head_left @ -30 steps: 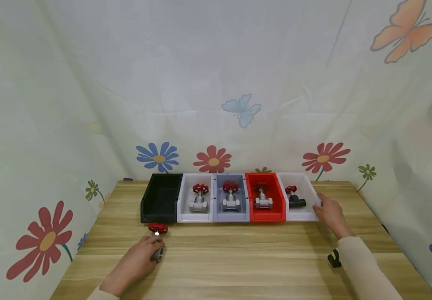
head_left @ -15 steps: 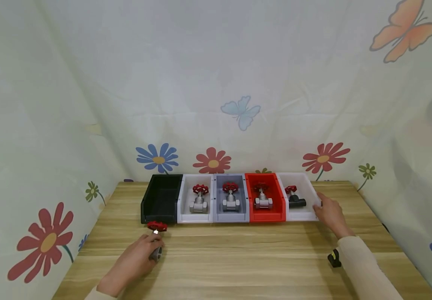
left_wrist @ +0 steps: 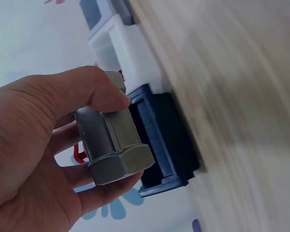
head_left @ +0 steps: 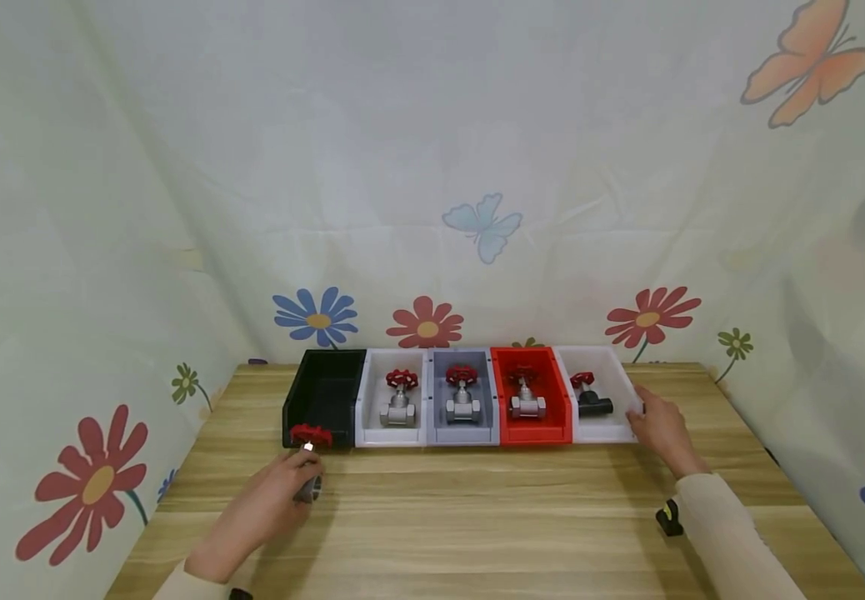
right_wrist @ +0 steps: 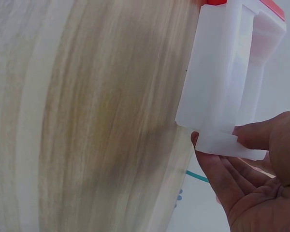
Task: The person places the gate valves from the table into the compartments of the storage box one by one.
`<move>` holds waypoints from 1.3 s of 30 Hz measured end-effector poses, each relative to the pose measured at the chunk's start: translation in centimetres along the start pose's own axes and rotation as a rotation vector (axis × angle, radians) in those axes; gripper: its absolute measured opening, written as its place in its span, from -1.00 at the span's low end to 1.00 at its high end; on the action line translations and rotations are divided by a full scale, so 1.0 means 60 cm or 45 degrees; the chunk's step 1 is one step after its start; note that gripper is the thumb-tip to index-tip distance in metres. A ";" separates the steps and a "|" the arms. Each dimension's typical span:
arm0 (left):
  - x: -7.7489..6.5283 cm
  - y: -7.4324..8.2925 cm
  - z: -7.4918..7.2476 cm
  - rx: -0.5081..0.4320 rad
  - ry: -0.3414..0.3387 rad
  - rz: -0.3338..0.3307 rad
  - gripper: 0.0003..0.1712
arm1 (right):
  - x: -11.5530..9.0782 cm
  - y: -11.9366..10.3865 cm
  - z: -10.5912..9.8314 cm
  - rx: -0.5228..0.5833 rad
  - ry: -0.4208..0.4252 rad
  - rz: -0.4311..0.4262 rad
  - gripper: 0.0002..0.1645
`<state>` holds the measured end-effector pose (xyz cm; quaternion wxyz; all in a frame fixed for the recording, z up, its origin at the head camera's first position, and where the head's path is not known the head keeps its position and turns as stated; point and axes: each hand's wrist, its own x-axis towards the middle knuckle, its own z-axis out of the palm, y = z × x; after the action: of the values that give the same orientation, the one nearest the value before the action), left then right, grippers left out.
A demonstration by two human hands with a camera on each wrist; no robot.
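My left hand (head_left: 271, 500) grips a gate valve (left_wrist: 116, 142) by its grey metal body, thumb on one side and fingers on the other. The valve's red handwheel (head_left: 311, 435) points away from me and overlaps the front lip of the black bin (head_left: 320, 392) in the head view. At the right end of the row, my right hand (head_left: 663, 429) pinches the side wall of a white bin (right_wrist: 222, 142) between thumb and fingers. Inside that bin lies a black valve (head_left: 594, 405) with a red handwheel.
Between the end bins stand a white bin (head_left: 372, 375), a grey bin (head_left: 438, 367) and a red bin (head_left: 503, 367), each holding a metal valve with a red handwheel. A small black object (head_left: 669, 518) lies beside the right sleeve on the wooden table (head_left: 462, 517).
My left hand has moved forward with the gate valve, bringing its handwheel from in front of the black bin to over its front lip. The right hand stays on the white bin.
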<state>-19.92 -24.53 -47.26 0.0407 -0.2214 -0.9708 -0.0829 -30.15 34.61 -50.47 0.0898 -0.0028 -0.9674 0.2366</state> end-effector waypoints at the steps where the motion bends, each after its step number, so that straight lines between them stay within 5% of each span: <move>1: 0.002 0.000 -0.003 0.002 -0.011 -0.020 -0.47 | 0.000 0.001 0.001 -0.001 0.003 -0.002 -0.41; 20: 0.025 0.000 -0.020 0.019 0.027 -0.041 -0.51 | 0.001 0.001 0.000 -0.020 0.004 -0.013 -0.37; 39: 0.082 -0.013 -0.040 0.030 0.068 -0.018 -0.48 | 0.001 0.003 0.005 -0.035 0.016 0.005 -0.36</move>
<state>-24.58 -23.57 -44.45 0.0686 -0.2117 -0.9718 -0.0776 -30.26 34.66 -50.81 0.0955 -0.0077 -0.9700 0.2233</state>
